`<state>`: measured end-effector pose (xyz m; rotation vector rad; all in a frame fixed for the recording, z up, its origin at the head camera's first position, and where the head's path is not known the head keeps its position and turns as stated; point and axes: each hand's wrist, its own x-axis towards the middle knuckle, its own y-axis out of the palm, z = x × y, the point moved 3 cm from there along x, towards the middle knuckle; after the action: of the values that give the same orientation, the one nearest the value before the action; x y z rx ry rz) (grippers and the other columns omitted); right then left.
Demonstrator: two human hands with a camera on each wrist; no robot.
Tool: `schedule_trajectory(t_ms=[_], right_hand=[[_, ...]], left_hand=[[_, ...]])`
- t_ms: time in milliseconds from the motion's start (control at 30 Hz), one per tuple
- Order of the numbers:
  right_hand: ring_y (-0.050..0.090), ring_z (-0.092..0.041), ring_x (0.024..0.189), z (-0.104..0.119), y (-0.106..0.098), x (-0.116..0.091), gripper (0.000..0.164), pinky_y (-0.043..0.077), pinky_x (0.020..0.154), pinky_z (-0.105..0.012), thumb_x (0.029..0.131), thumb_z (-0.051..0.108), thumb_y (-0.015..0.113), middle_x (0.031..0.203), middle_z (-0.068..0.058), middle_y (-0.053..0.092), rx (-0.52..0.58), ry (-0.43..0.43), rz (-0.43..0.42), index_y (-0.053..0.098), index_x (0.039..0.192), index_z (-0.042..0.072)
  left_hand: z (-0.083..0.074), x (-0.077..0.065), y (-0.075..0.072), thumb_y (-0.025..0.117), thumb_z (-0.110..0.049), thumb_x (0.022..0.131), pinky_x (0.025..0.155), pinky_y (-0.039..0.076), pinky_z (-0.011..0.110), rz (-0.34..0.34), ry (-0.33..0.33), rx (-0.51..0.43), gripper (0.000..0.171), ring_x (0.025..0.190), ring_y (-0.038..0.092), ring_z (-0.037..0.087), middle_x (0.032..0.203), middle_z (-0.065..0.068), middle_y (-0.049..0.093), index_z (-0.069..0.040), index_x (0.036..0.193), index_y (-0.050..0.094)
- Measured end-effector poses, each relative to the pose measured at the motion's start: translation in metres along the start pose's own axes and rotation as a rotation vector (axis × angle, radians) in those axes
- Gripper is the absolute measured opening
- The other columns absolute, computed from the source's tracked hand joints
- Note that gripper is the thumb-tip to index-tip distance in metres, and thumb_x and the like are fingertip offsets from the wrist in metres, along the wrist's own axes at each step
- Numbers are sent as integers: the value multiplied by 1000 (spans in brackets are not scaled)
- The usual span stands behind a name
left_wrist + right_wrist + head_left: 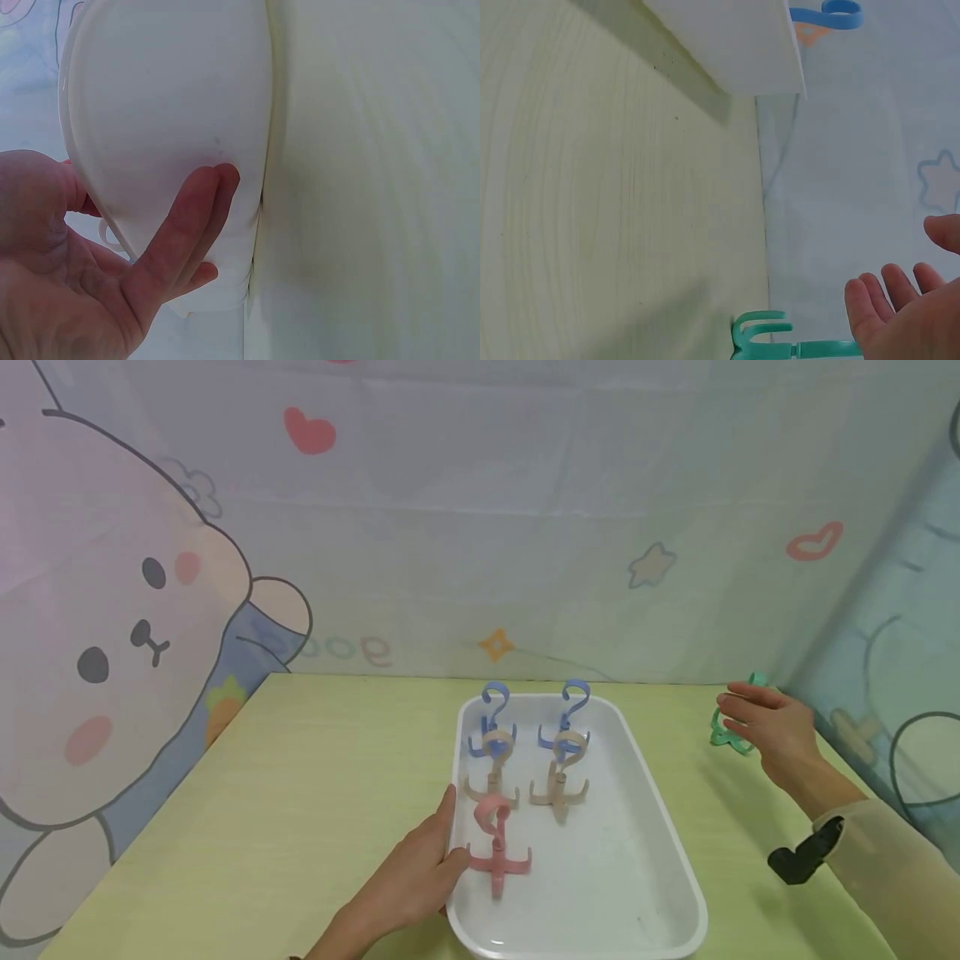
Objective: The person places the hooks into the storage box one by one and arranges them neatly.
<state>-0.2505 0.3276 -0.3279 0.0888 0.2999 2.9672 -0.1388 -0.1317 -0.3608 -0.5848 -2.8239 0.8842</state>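
Note:
A white tray (pixel 600 860) stands on the table, holding several upright multi-pronged hooks. Two blue hooks (pixel 566 727) are at its far end, two beige hooks (pixel 558 785) in the middle, and a pink hook (pixel 498 860) nearer on the left. My left hand (pixel 416 868) grips the tray's left side, thumb over the rim and fingers against the outer wall (pixel 165 97). Over at the far right, my right hand (pixel 776 727) hovers beside a green hook (pixel 727 737), partly covering it in the head view. In the right wrist view its fingers (pixel 900 289) are spread loosely, holding nothing.
The pale green tabletop (pixel 337 760) stretches left and right of the tray. A cartoon-printed cloth (pixel 465 527) hangs along the table's back edge, and more cloth (pixel 915 635) hangs at the right.

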Motion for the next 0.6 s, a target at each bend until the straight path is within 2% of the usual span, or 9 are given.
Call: schedule_trajectory(t_ms=[167, 233, 333, 433, 600], right_hand=[[73, 1, 76, 1, -10, -1, 23, 59, 70, -15, 95, 3, 74, 83, 14, 77, -22, -6, -166, 75, 94, 26], [72, 2, 73, 2, -15, 0, 19, 57, 68, -14, 94, 6, 76, 80, 16, 75, -44, 0, -238, 73, 98, 24], [70, 3, 71, 3, -22, 1, 21, 56, 66, -13, 92, 11, 79, 81, 18, 71, -78, 9, -320, 69, 106, 22], [68, 4, 71, 2, -28, 2, 26, 55, 65, -12, 92, 12, 79, 84, 20, 68, -104, 18, -358, 65, 112, 21], [65, 5, 75, -2, -35, 7, 29, 53, 65, -10, 91, 14, 80, 84, 22, 67, -143, 32, -371, 62, 112, 24]], left_hand=[[-1, 0, 0, 50, -12, 101, 59, 57, 30, 2, 1, -8, 79, 89, 70, 22, 165, 29, 36, 3, 168, 9], [-1, 0, 0, 49, -13, 102, 57, 57, 30, 6, -3, -17, 79, 84, 70, 22, 165, 29, 36, 2, 168, 9], [-1, 1, 0, 50, -13, 101, 58, 57, 30, 2, -2, -13, 80, 88, 70, 22, 166, 29, 35, 2, 168, 9], [-1, 1, 0, 51, -13, 101, 60, 57, 29, 1, -4, -7, 80, 94, 70, 24, 166, 29, 36, 2, 168, 9], [0, 1, 0, 51, -13, 101, 67, 58, 31, -2, -10, 13, 80, 100, 69, 24, 166, 27, 37, 1, 168, 10]])
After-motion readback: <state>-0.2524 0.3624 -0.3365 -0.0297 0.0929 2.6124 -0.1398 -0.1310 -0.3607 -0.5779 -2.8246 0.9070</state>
